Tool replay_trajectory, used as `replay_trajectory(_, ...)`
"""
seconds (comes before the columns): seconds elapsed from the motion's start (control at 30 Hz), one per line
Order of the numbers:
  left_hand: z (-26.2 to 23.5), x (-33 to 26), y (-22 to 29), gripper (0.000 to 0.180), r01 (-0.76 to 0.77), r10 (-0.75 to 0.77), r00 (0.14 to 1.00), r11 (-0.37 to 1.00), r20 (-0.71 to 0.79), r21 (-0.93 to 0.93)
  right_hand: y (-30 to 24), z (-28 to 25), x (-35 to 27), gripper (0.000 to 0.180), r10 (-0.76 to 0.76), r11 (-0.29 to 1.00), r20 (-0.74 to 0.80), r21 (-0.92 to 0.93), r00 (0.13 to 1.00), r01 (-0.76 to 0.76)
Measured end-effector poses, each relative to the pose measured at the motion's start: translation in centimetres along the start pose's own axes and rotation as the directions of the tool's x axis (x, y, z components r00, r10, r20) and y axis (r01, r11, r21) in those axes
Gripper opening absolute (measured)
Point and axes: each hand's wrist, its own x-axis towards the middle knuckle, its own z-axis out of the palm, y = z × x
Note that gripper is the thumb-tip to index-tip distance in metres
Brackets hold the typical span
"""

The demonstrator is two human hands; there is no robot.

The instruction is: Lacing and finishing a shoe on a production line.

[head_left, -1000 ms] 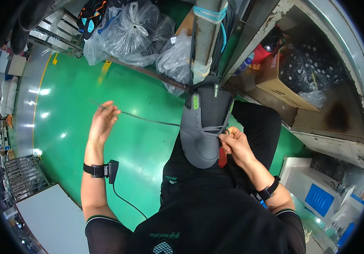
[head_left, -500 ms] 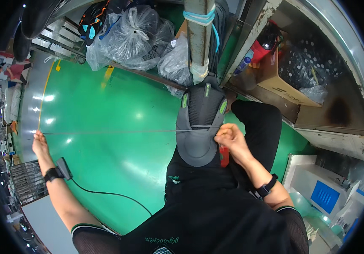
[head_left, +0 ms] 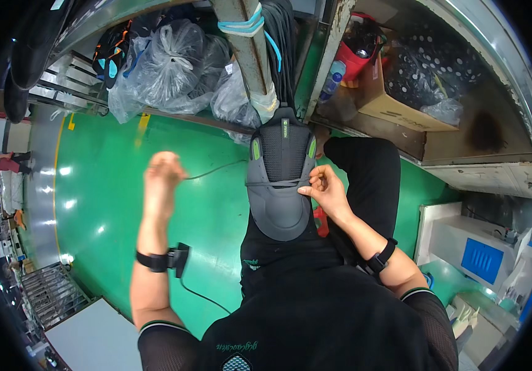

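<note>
Fingers of the left hand [head_left: 164, 170]: curled together, blurred, closed on a dark shoelace [head_left: 216, 169] that slackly spans the gap to the shoe's left edge. Fingers of the right hand [head_left: 328, 191]: bent, thumb tip at the shoe's right side beside the lacing; whether they pinch lace cannot be told.

Sneaker [head_left: 278, 213]: one, dark grey, green side tabs, smooth toe cap toward the wearer; placed in front of the lap, between the hands, lace lying across its throat.

Red object [head_left: 321, 221]: one, partly hidden, just beside the toe cap, kind unclear.

Metal post [head_left: 244, 55]: one, worn, wound with light blue cord [head_left: 240, 28]; foot near the sneaker's heel, closing off the space beyond. Black cables [head_left: 283, 52]: a bundle, alongside the post.

Clear plastic bags [head_left: 170, 68]: several, filled, heaped on a low rack; black shoe with orange and blue accents [head_left: 111, 55] at their left.

Open metal cabinet [head_left: 489, 176]: chipped paint, right side; holds cardboard box [head_left: 405, 116] with dotted dark plastic, red container [head_left: 357, 59], blue-tinted bottle [head_left: 333, 80].

Pale machine [head_left: 448, 241]: blue louvred panel, lower right.

Wrist device [head_left: 180, 260]: left forearm, black, cable trailing toward the torso over green floor [head_left: 111, 204].
</note>
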Motion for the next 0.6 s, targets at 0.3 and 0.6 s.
replay_trajectory(0.3, -38.5, -1.2, 17.8, 0.018, -0.222, -0.094, 0.733, 0.903, -0.674, -0.368, 1.0, 0.8, 1.1, 0.044, -0.041, 0.992, 0.107, 0.119, 0.993, 0.029)
replay_trajectory(0.6, -44.4, -0.4, 20.9, 0.018, -0.272, 0.26, 0.584, 0.955, -0.769, 0.117, -0.7, 0.3, 0.4, 0.036, -0.055, 0.98, 0.162, 0.196, 0.985, 0.022)
